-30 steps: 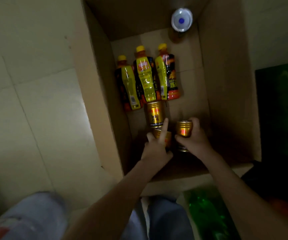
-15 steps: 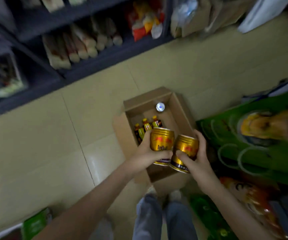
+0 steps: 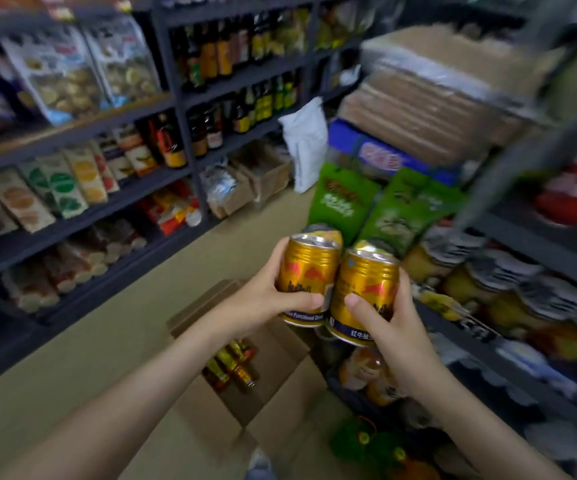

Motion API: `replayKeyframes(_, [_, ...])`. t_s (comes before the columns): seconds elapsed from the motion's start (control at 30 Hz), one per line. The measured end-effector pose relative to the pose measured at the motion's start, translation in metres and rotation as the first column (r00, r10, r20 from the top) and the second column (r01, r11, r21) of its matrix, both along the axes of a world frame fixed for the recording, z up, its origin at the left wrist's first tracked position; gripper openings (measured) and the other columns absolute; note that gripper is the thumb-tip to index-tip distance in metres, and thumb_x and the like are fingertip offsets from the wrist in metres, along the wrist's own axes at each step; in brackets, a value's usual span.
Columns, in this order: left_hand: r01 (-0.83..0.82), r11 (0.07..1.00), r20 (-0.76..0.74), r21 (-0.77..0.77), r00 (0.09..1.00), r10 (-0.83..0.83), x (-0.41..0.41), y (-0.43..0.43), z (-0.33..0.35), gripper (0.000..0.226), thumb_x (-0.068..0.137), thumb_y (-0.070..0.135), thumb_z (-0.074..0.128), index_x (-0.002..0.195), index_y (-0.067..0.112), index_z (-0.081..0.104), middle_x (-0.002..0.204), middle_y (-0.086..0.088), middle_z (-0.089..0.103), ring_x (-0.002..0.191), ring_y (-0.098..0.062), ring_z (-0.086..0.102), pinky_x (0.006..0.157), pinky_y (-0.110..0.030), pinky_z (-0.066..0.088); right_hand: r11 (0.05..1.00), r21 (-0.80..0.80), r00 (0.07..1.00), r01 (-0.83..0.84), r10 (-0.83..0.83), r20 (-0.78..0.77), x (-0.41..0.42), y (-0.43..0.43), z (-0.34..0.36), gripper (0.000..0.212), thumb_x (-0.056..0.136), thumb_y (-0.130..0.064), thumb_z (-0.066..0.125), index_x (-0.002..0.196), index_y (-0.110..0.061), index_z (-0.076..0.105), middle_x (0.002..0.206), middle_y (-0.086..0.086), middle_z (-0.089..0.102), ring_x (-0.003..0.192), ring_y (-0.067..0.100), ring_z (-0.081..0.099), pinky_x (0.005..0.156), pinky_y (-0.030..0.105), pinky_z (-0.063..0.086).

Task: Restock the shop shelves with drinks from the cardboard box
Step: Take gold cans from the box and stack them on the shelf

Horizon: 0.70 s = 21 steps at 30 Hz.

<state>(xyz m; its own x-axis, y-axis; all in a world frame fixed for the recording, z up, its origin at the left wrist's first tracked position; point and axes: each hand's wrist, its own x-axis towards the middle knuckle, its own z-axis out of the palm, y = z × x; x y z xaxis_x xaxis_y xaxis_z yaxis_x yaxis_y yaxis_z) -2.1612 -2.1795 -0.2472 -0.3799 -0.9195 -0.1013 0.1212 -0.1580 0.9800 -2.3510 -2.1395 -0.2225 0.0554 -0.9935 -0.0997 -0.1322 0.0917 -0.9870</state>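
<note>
The person is working bare-armed: the left forearm [image 3: 141, 393] and the right forearm [image 3: 470, 410] are both showing uncovered, slim and smooth, from the bottom edge up to the wrists. The left hand [image 3: 266, 301] and the right hand [image 3: 398, 330] are going bare as well, their fingers [image 3: 360, 308] slender, with short rounded nails showing on the thumbs. Low in the view the person is wearing blue-grey denim trousers [image 3: 259, 475], only a blurred sliver of them showing, and a pale shoe [image 3: 257, 457] is peeking out just above.

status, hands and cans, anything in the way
Left hand grips left can; right hand grips right can. Cans touching, clear of cardboard box. Nothing seen blocking.
</note>
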Motion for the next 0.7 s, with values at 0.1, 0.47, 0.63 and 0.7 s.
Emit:
replayKeyframes(0.1, [0.073, 0.993, -0.001, -0.097, 0.997, -0.073, -0.079, 0.038, 0.033, 0.079, 0.059, 0.023, 0.080, 0.127, 0.036, 0.042, 0.119, -0.006, 0.063, 0.109, -0.024, 0.062, 0.097, -0.043, 0.049, 0.991, -0.092, 0.995, 0.099, -0.101, -0.017, -0.073, 0.058, 0.033, 0.075, 0.065, -0.043, 0.067, 0.133, -0.033, 0.038, 0.114, -0.013, 0.059, 0.094, -0.006, 0.061, 0.073, 0.018, 0.053])
replayKeyframes(0.47, [0.328, 0.857, 0.027, -0.396, 0.938, -0.346, -0.312, 0.089, 0.179, 0.064, 0.056, 0.030, 0.083, 0.113, 0.030, 0.055, 0.106, 0.002, 0.072, 0.102, -0.019, 0.067, 0.092, -0.041, 0.052, 0.757, -0.421, 0.846, 0.500, -0.531, 0.049, -0.267, 0.165, 0.168, 0.052, 0.068, -0.037, 0.073, 0.115, -0.034, 0.052, 0.106, -0.012, 0.066, 0.091, -0.003, 0.065, 0.073, 0.018, 0.053])
replayKeyframes(0.63, [0.384, 0.754, -0.011, -0.533, 0.888, -0.460, -0.379, 0.088, 0.252, 0.068, 0.053, 0.030, 0.084, 0.115, 0.031, 0.055, 0.105, 0.005, 0.072, 0.100, -0.017, 0.068, 0.082, -0.032, 0.055, 0.598, -0.564, 0.757, 0.569, -0.648, 0.078, -0.316, 0.177, 0.228, 0.073, 0.060, -0.044, 0.074, 0.127, -0.027, 0.051, 0.111, -0.011, 0.066, 0.096, 0.001, 0.065, 0.079, 0.023, 0.053])
replayKeyframes(0.7, [0.376, 0.722, -0.026, -0.581, 0.878, -0.478, -0.399, 0.092, 0.277, 0.068, 0.055, 0.024, 0.084, 0.116, 0.029, 0.055, 0.104, 0.005, 0.072, 0.099, -0.016, 0.068, 0.080, -0.030, 0.054, 0.542, -0.627, 0.735, 0.560, -0.674, 0.073, -0.334, 0.183, 0.249, 0.072, 0.061, -0.044, 0.075, 0.127, -0.027, 0.051, 0.110, -0.011, 0.067, 0.098, 0.002, 0.065, 0.081, 0.023, 0.053])
